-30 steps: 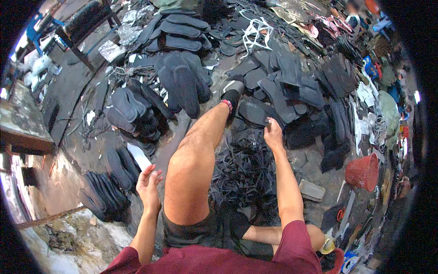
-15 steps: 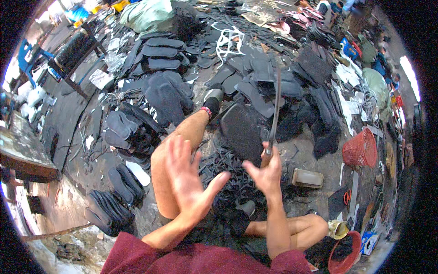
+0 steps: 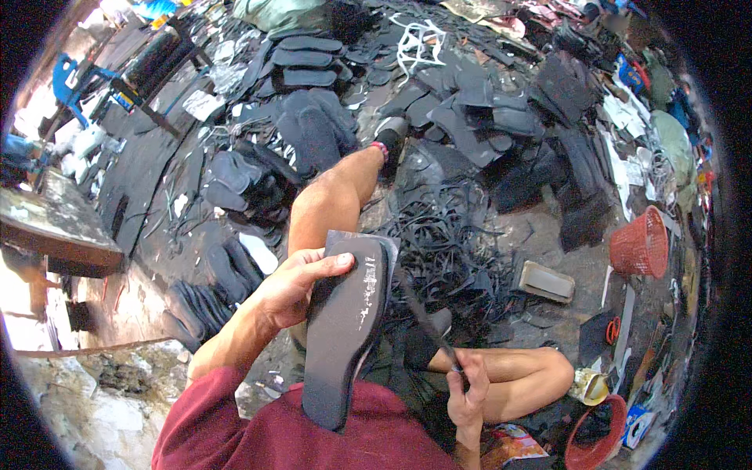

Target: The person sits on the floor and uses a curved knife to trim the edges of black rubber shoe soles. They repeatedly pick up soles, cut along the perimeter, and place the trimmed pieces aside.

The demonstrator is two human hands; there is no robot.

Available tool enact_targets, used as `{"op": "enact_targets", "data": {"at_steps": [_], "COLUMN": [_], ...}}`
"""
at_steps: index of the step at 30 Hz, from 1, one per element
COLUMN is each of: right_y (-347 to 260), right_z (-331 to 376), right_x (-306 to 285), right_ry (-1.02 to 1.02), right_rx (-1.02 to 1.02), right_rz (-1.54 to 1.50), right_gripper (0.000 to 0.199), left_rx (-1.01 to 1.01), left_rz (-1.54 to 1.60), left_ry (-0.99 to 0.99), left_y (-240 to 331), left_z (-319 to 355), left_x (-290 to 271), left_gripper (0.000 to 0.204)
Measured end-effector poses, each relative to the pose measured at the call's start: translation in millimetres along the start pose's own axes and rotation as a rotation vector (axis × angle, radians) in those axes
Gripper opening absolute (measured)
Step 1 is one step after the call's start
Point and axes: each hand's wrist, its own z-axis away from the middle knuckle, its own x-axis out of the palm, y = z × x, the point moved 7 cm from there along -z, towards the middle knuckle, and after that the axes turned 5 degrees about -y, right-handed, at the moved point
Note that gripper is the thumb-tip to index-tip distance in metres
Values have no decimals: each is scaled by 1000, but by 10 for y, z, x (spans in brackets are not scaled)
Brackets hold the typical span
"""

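My left hand [image 3: 288,291] is closed on the left edge of a black shoe sole [image 3: 341,333], thumb on top. The sole is tilted upward in front of my chest, with pale marks on its face. A thin dark sheet [image 3: 392,249] sticks out past its upper end and right edge. My right hand [image 3: 468,395], low on the right above my folded leg, grips a long knife [image 3: 425,319]. The narrow blade points up and left, its tip close to the sole's right edge; I cannot tell whether they touch. My fingers hide most of the handle.
A tangle of black offcut strips [image 3: 450,243] lies between my legs. Stacked soles [image 3: 307,129] stand ahead and left, dark sheet pieces [image 3: 470,129] farther ahead. At right are a pale block [image 3: 546,282], a red basket [image 3: 638,243], orange-handled scissors [image 3: 613,330] and a red tub [image 3: 576,439].
My left hand, open and empty before, now holds the sole. My right hand has come down toward me, and the knife has swung from upright to leaning left. The view has shifted.
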Motion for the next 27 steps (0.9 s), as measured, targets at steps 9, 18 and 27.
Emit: {"op": "enact_targets", "data": {"at_steps": [9,18,27], "right_y": [161,-181,-473], "right_z": [409,-816,-1769], "right_x": [278,623,203], "right_ry": [-72,-25,-493], "right_rx": [120,61,-177], "right_rz": [-41,-75,133], "right_gripper": [47,35,41], "left_rx": [57,48,-55], "left_rz": [45,-58,-216], "left_ry": [83,51,2], "left_y": [-107,-31,72], "left_z": [-51,-102,-88], "left_x": [-171,-130,-118], "left_gripper": [34,30,27]}}
